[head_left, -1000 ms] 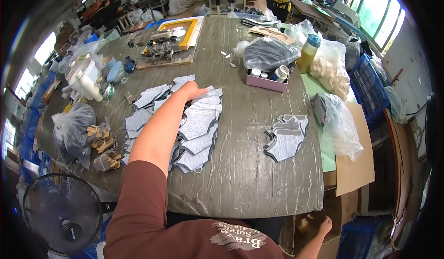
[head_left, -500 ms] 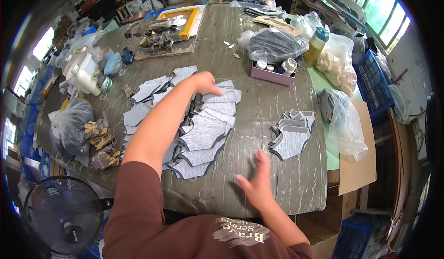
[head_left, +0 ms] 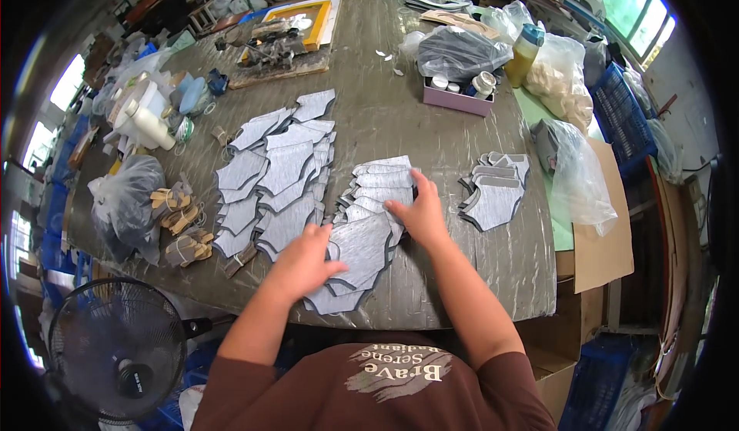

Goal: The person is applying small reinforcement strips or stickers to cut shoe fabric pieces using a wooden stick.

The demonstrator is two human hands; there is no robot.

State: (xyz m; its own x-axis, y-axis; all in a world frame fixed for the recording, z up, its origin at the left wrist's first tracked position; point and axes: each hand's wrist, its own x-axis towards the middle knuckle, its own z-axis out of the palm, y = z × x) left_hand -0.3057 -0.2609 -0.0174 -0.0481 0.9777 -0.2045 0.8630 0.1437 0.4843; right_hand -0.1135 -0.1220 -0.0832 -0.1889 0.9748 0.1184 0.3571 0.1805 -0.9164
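Note:
A row of overlapping heathered-grey cut fabric pieces with dark edges lies before me on the table, its notched shapes fanned away from me. My left hand rests against its near left side, thumb stretched out over the lower pieces and fingers along the edge. Across from it, my right hand touches the right side further up, with thumb and forefinger apart. More rows of the same grey pieces lie to the left. A smaller overlapping stack sits to the right.
Tied bundles of small strips and a bagged dark bundle lie at the left edge. A purple box with bottles stands far right, beside a yellowish bottle. A fan stands near left, off the table.
My left hand has come back from the far end of the row to its near left side. My right hand has moved up onto the row, which now lies apart from the left rows.

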